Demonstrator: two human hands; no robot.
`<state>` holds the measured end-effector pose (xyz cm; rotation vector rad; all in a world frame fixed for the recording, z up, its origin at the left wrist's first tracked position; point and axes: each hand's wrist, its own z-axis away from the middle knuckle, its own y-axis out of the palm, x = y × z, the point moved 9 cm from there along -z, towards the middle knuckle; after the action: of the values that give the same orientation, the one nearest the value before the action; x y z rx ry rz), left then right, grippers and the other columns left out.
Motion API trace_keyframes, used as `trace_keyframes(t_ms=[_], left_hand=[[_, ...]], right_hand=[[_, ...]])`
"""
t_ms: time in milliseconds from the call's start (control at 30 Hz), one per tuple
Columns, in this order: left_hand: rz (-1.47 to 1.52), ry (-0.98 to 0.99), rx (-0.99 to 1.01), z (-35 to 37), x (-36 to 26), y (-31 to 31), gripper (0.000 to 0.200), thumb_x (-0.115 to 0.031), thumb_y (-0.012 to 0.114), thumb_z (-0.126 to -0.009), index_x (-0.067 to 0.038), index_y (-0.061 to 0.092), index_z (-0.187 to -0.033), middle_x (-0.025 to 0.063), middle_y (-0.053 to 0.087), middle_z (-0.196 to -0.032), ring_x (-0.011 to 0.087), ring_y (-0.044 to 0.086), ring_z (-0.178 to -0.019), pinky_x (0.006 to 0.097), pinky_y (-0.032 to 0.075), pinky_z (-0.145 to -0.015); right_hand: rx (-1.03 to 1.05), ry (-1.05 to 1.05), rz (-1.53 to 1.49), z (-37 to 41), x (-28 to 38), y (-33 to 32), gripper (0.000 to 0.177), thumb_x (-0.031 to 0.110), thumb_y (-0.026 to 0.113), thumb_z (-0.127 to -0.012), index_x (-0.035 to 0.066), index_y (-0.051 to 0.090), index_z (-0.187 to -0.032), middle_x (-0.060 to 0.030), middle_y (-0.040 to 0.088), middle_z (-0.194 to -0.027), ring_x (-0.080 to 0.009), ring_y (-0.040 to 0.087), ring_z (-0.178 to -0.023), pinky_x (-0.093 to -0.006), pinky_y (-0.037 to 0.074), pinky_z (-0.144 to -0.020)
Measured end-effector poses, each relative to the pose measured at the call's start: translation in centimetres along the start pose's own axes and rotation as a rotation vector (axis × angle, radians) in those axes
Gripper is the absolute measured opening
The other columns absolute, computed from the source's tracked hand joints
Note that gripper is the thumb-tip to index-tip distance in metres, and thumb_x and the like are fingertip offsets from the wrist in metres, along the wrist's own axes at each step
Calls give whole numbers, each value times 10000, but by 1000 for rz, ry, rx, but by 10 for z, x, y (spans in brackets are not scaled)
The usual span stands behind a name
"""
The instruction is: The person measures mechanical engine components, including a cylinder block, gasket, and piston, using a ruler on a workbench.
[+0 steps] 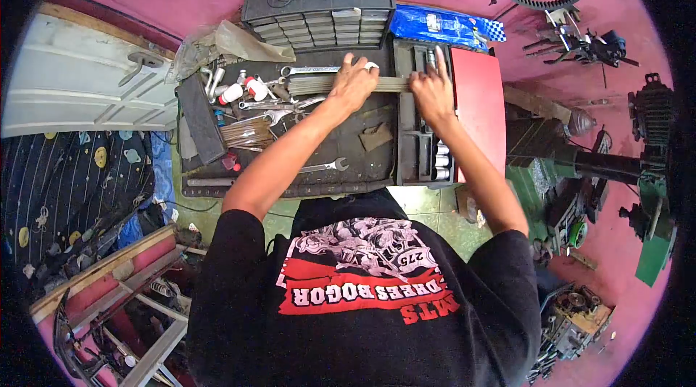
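Note:
A bundle of thin, straight metal rods (312,86) lies crosswise over the dark workbench. My left hand (353,84) is closed around its middle. Near the right end of the bundle, my right hand (433,91) grips it with the index finger stretched forward. Just beyond the rods is a long combination wrench (308,69), partly covered by my left hand. Another bundle of thin rods (246,134) rests at the left among wrenches (270,116). A single wrench (324,166) lies closer to me, right of my left forearm.
Small-drawer cabinet (315,6) stands at the back, beside a blue plastic package (442,26). A black socket tray (407,147) and red panel (478,108) border the right side. Red-and-white bottles (232,93) sit at left. A green machine (540,155) stands further right.

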<state>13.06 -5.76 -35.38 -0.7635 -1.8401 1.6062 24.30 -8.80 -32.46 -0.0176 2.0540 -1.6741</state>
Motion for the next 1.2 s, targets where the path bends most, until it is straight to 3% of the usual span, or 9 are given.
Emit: trace_keyframes(t_ms=[100, 300, 567, 667, 867, 967, 1200], left_hand=[[75, -61, 129, 11, 8, 20, 496, -202, 852, -728, -32, 672, -1158, 73, 752, -1020, 273, 604, -1180, 620, 342, -1067], [152, -153, 225, 18, 10, 37, 562, -207, 878, -702, -43, 667, -1197, 77, 726, -1090, 282, 564, -1230, 633, 327, -1048], [214, -243, 81, 33, 7, 37, 601, -198, 874, -705, -74, 653, -1250, 78, 656, -1217, 265, 523, -1259, 617, 305, -1058], [247, -272, 82, 35, 9, 36, 633, -208, 876, -703, -81, 640, -1276, 73, 633, -1241, 258, 503, -1278, 604, 291, -1059], [291, -290, 86, 46, 14, 39, 731, -230, 885, -699, -99, 592, -1356, 80, 606, -1275, 249, 483, -1300, 588, 278, -1056], [333, -289, 32, 53, 18, 32, 757, -215, 878, -705, -106, 568, -1386, 83, 581, -1313, 248, 477, -1308, 585, 278, -1059], [381, -265, 57, 64, 29, 26, 815, -203, 871, -716, -135, 526, -1452, 78, 526, -1371, 253, 436, -1354, 595, 285, -1069]], right_hand=[[6, 10, -88, -2, 9, 17, 142, 98, 552, -896, 67, 687, -865, -125, 721, -754, -238, 714, -956, -480, 126, -1300], [23, 18, -96, 5, 16, 42, 132, 92, 557, -896, 53, 682, -912, -115, 722, -809, -237, 708, -962, -485, 144, -1298], [0, 13, -84, 13, 19, 51, 194, 95, 566, -895, 43, 653, -1060, -94, 695, -836, -247, 688, -947, -497, 146, -1296], [14, 25, -129, 13, 16, 48, 224, 91, 577, -888, 49, 634, -1100, -99, 697, -876, -255, 671, -1012, -504, 149, -1293], [177, 81, -157, 18, 15, 41, 392, 109, 635, -855, 86, 590, -1244, -110, 655, -1084, -284, 580, -1188, -534, 160, -1275], [132, 83, -140, 19, 14, 36, 408, 112, 642, -850, 91, 581, -1253, -112, 651, -1091, -290, 577, -1190, -542, 159, -1274], [157, 118, -175, 27, 19, 25, 662, 141, 711, -791, 86, 518, -1422, -149, 626, -1191, -313, 551, -1235, -574, 160, -1265]])
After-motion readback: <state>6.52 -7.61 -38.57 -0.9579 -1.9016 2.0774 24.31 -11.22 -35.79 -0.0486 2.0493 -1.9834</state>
